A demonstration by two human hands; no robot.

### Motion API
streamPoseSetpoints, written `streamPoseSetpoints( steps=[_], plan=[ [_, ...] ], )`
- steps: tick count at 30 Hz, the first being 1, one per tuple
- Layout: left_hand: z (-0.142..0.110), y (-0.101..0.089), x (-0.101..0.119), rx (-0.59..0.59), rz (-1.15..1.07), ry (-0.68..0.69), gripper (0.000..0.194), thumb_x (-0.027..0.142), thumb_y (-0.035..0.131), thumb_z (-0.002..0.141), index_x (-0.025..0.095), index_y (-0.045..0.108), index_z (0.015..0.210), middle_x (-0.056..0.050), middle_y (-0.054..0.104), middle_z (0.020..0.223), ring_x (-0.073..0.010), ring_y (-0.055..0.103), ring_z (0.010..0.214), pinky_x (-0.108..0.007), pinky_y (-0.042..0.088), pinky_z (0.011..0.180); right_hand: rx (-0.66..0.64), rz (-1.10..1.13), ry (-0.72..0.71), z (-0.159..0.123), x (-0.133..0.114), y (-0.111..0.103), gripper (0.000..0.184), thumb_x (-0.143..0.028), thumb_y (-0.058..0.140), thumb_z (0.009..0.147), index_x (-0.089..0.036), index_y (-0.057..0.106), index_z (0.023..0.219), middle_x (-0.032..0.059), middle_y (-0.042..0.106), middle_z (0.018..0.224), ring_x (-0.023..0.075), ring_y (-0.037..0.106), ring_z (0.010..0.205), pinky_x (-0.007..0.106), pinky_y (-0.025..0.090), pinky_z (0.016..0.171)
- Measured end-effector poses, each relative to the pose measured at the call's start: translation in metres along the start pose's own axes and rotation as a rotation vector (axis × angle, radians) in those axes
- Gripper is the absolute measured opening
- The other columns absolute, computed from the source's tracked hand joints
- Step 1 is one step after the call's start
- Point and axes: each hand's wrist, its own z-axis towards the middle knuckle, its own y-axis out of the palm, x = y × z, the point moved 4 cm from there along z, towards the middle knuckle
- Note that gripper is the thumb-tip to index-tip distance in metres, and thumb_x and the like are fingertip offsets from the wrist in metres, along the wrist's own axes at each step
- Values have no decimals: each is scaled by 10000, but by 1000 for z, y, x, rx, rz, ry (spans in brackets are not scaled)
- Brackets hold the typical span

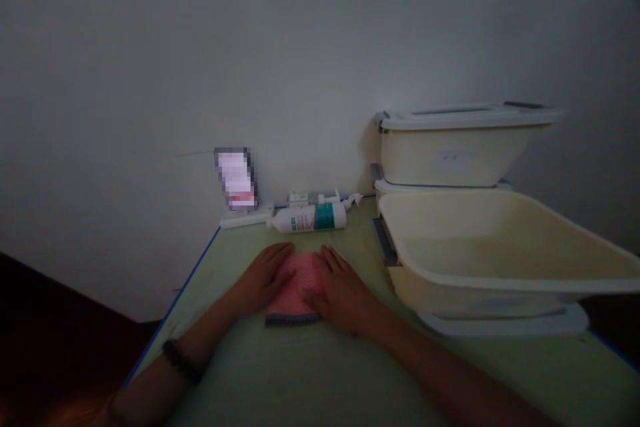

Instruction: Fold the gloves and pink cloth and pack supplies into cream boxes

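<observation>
A pink cloth (296,290) with a dark patterned band along its near edge lies flat on the green tabletop (280,387). My left hand (263,280) rests at the cloth's left side, its fingers stretched out over the border. On the right side, my right hand (343,293) lies with fingers extended, touching the cloth and covering part of it. Both hands look flat rather than gripping. Just beyond them a white bottle (303,219) with a green label lies on its side. Whether the cloth is folded I cannot tell in the dim light.
At right stands an open cream tub (500,283) with a grey handle; behind it is a lidded tub (445,153). A phone (237,179), its screen blurred, leans at the back left on a white stand (247,217). The wall (280,67) borders the table's far edge.
</observation>
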Motion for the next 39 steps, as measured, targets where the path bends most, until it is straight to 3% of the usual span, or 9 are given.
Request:
streamPoseSetpoints(
  steps=[7,11,14,19,24,29,33,36,39],
  plan=[
    [5,-4,-9,103,-153,-41,235,335,480,806,153,555,935,-114,571,1052,-227,516,1022,-421,405,915,218,151,22,5,9,-6,446,-234,378,843,-11,451,1223,214,477,1237,274,355,1199,440,267,1012],
    [-1,-6,-7,41,-294,-74,263,319,535,773,178,514,994,-82,568,1036,-206,530,994,-392,417,900,266,219,26,9,12,-6,378,-138,440,761,-99,509,1131,146,547,1060,241,453,1019,446,349,917],
    [-3,-6,-4,17,-388,-118,368,303,571,754,185,471,1088,-85,557,1083,-210,517,1034,-408,383,938,285,312,1,10,10,-7,341,-87,442,733,-150,525,1057,72,558,925,181,500,870,348,424,795],
    [-2,-5,-5,10,-813,-243,511,276,618,730,200,382,1176,-70,596,1042,-194,589,935,-373,459,840,382,658,-46,6,4,-15,261,-128,472,756,-177,526,1007,4,495,819,126,489,721,251,413,661],
    [-3,-4,2,-187,-1150,-293,412,219,667,695,147,487,1059,-73,653,982,-208,622,918,-335,491,790,455,796,109,5,13,-15,268,-270,524,772,-186,511,1026,11,515,859,140,506,746,266,424,682],
    [-5,-9,3,27,-1308,-394,466,255,676,690,165,432,1077,-63,680,897,-215,660,800,-331,526,682,314,1055,180,12,17,-5,443,-377,549,768,-201,424,1154,54,577,957,173,565,814,326,459,752],
    [-5,-12,-3,234,-1315,-468,585,279,687,677,225,318,1128,-26,677,846,-194,662,701,-300,533,584,134,1295,131,14,11,3,702,-334,569,773,-251,174,1348,14,630,849,151,600,721,311,488,678],
    [-4,-15,-5,290,-1286,-442,626,292,657,713,274,226,1168,15,661,802,-164,650,657,-291,528,584,185,1220,142,13,13,2,766,-317,545,798,-267,66,1393,-45,597,670,122,561,572,249,460,551],
    [-4,-14,-3,242,-1224,-374,489,319,584,771,266,282,1153,-16,641,901,-156,638,732,-288,520,640,262,1080,148,12,17,-2,627,-328,488,831,-260,195,1380,-3,631,789,138,588,690,274,474,627]
  ],
)
